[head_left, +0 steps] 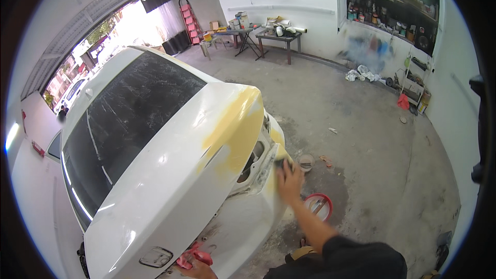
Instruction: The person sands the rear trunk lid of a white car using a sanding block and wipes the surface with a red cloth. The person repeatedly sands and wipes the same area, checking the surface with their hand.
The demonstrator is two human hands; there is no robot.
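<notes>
In the head view, we see our right hand (290,181) at the rear right corner of a white car (165,181), its fingers bent around a dark block (280,164) that rests on the bodywork, just beside the open lamp recess (254,161). Our left hand (199,270) is low on the car's rear, closed on a crumpled red cloth (195,253) beside the oval badge (156,257); we cannot make out every finger. A yellow patch (233,126) covers the right end of the boot lid, and more yellow shows near the block. On the concrete floor (361,144), we see a red-rimmed bucket (331,207) near our right forearm and a round tub (306,163) beyond it. Farther off, by the wall, a desk (276,38) carries assorted supplies, with a pink stepladder (190,23) to its left.
</notes>
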